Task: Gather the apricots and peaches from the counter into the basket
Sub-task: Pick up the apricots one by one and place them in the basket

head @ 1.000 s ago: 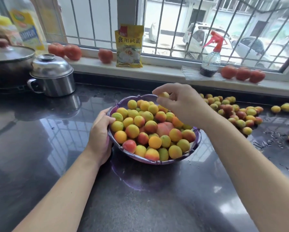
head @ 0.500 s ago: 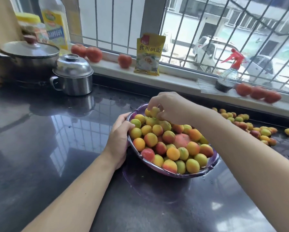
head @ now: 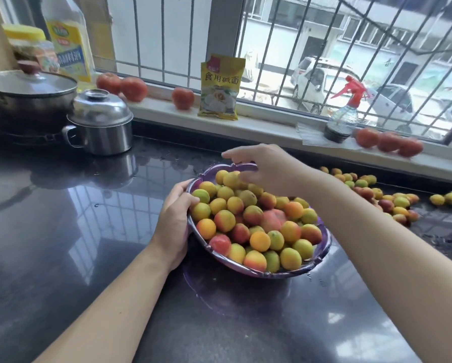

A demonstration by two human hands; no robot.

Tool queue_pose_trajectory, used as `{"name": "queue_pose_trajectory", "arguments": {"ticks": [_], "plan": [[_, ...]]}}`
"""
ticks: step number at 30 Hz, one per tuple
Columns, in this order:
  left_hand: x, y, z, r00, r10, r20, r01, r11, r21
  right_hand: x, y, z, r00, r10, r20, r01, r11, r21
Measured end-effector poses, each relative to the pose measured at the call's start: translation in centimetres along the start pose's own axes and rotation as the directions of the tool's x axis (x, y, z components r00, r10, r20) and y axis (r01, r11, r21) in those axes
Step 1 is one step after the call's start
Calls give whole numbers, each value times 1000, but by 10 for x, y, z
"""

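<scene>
Right, my left hand (head: 176, 218) grips the purple basket (head: 322, 254) by its rim, fruit (head: 259, 241) piled high inside. My right hand (head: 267, 167) hovers over it, fingers loosely spread. More fruit (head: 377, 192) lies on the desk (head: 62, 231) to the right.

Bright daylight pours in through my window (head: 324, 61) at 12 to 2 o'clock. The dark counter (head: 62, 231) throws back glossy window reflections around 9 o'clock. My wide-angle lens bends the window bars, and everything looks a bit soft, especially near the edges.

purple basket (head: 322, 254), yellow-orange-red fruit (head: 259, 241), black counter (head: 62, 231)
</scene>
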State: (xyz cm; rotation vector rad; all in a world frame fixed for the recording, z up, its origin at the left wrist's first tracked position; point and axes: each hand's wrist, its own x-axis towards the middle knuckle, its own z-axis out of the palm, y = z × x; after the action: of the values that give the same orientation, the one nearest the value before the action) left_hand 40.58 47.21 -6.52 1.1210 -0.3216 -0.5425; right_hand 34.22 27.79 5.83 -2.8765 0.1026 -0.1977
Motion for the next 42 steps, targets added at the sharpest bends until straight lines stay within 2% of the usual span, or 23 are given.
{"name": "queue_pose_trajectory", "arguments": {"ticks": [2, 5, 8, 9, 11, 15, 17, 20, 22, 24, 29, 31, 34, 35, 36, 38, 42], "plan": [[0, 0, 0, 1000, 0, -5, 0, 1000, 0, -13, 22, -19, 980, 89, -176, -51, 976, 212], [1, -2, 2, 999, 1, -32, -1, 1000, -7, -36, 79, -32, 864, 303, -401, -209, 942, 262], [2, -4, 3, 998, 13, -57, -13, 1000, -5, -57, 136, -9, 695, 559, -454, -488, 829, 274], [2, -4, 2, 998, 15, -64, -15, 1000, -1, -62, 152, 4, 671, 598, -439, -545, 799, 255], [1, -3, 2, 997, 19, -73, -18, 1000, 10, -66, 169, 30, 699, 591, -402, -588, 795, 146], [2, -3, 3, 996, 31, -86, -30, 999, 17, -55, 183, 52, 824, 448, -347, -506, 858, -92], [2, -3, 4, 996, 36, -87, -35, 999, 16, -43, 187, 53, 868, 410, -282, -478, 843, -246], [-1, -3, 3, 996, 30, -83, -29, 999, 18, -25, 191, 54, 884, 431, -180, -464, 764, -449], [-2, -2, 4, 996, 28, -82, -27, 1000, 15, -18, 193, 57, 857, 495, -146, -500, 727, -471], [-3, 0, 5, 996, 19, -83, -18, 1000, 8, -15, 192, 59, 843, 512, -166, -527, 722, -448], [-3, 2, 6, 996, 1, -84, -1, 1000, 1, -25, 186, 62, 880, 399, -257, -473, 783, -404], [-2, 1, 4, 997, -1, -78, 1, 1000, 3, -32, 184, 57, 848, 385, -365, -478, 853, -211], [-1, 1, 2, 996, 0, -85, 2, 1000, 22, -37, 169, 32, 687, 483, -543, -431, 872, 230], [0, 0, 2, 996, 0, -88, 2, 1000, 29, -38, 160, 22, 674, 501, -543, -392, 866, 311], [0, 0, 2, 996, 2, -89, 1, 999, 32, -38, 148, 11, 690, 502, -522, -339, 861, 379], [1, 0, 2, 996, 2, -88, 0, 1000, 24, -36, 121, -7, 773, 439, -457, -227, 865, 448], [1, -1, 1, 997, 3, -75, -1, 1000, 18, -22, 74, -19, 921, 264, -285, -125, 895, 427]]}}
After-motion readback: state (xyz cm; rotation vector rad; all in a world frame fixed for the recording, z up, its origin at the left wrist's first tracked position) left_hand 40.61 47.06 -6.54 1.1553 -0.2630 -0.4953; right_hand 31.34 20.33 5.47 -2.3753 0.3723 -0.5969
